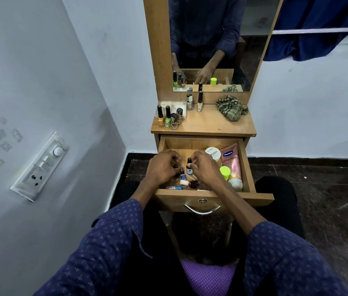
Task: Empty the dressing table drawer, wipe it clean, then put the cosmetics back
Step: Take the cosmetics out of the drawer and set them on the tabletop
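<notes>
Wooden drawer [246, 167] pulled open, with bottles left inside. Right hand [205, 169] pinching a small dark-capped bottle [189, 166] to lift it out. Left hand [162, 167] curled over another; grip hidden. More bottles [168, 118] parked on the tabletop [211, 124], cloth [230, 107] waiting for wiping.

Switch panel [39, 166] on left wall; blue curtain [309, 28] upper right; purple cushion [208, 278] at bottom; dark floor [329, 189].

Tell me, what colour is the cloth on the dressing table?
The cloth is green with dark stripes, seen in the head view.
</notes>
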{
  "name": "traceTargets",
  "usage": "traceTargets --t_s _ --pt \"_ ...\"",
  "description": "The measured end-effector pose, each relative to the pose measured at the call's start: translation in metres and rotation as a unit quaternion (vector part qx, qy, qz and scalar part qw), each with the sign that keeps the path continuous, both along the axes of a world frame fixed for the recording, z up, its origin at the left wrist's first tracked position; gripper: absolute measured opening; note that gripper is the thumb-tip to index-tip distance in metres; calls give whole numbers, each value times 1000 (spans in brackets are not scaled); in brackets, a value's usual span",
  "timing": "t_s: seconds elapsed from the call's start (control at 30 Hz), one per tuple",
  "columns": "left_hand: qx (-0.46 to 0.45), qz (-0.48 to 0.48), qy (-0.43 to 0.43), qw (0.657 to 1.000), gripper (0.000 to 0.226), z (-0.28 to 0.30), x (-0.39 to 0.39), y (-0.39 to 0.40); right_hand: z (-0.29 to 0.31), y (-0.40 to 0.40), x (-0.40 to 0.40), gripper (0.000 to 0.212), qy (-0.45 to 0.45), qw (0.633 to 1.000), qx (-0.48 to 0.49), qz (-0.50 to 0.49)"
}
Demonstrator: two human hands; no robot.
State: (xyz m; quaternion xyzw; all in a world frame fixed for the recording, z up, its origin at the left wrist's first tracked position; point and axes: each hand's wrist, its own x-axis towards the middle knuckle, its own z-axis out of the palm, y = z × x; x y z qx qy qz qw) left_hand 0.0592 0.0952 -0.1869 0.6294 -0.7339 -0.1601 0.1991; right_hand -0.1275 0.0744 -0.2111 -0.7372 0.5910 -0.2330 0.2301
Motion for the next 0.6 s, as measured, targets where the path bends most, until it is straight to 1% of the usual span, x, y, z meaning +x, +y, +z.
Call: traceTargets --t_s 0.13,0.27,0.33,0.4,0.47,0.6 --pt "18 4 28 999 30 0 2 0 0 -1 0 10 -8 1000 -12 -4" --pt "10 -21 -30 999 17 -1 0 1 4 -1 0 9 -23 999 -28 -22" --pt "1 -19 -28 999 17 -1 -2 0 7 1 1 9 -34 998 -46 -24" --pt "-16 -18 -21 999 21 4 -4 -4 11 3 3 10 -54 996 -69 -17" --pt "-46 -43 -13 998 25 14 -5 -12 18 3 3 12 -69 992 -102 -19" --pt "-103 -83 21 991 27 54 -13 -35 39 -6 0 15 -87 981 -162 -58"
